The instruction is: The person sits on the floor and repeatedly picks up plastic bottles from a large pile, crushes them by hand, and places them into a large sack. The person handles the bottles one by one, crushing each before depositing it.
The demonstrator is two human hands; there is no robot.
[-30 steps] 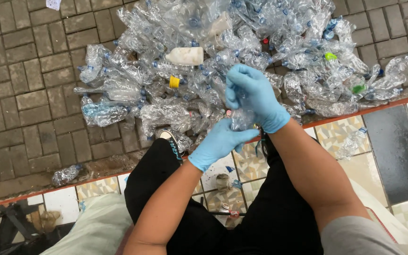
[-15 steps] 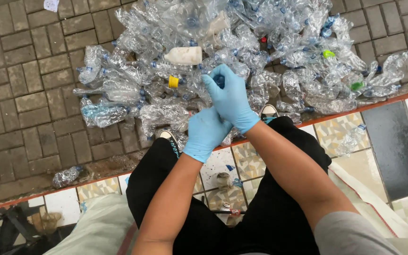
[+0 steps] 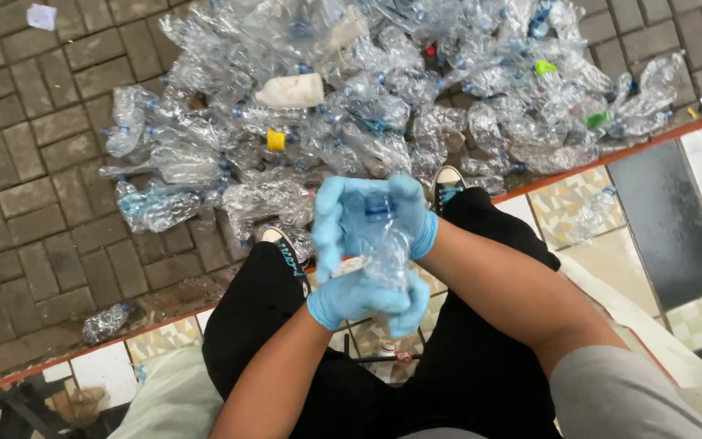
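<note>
Both my hands wear blue gloves and grip one crushed clear plastic bottle (image 3: pixel 385 258) above my lap. My right hand (image 3: pixel 367 215) wraps around its upper end, where a blue cap ring shows through the fingers. Lower down, my left hand (image 3: pixel 365 299) is closed around the bottle's bottom end. The bottle stands roughly upright between the two hands. I sit with black trousers and dark shoes (image 3: pixel 447 180) at the edge of a tiled step.
A big heap of crushed clear bottles (image 3: pixel 367 106) lies on the brick paving ahead, with a white bottle (image 3: pixel 290 91) and a yellow cap (image 3: pixel 275 140) among them. One loose bottle (image 3: pixel 106 322) lies at the left, another (image 3: pixel 591 215) on the tiles. A white sack (image 3: pixel 174 398) is by my left knee.
My hands drew back from the heap toward my lap, bringing the clear bottle with them. The right hand now sits on its top, the left hand below.
</note>
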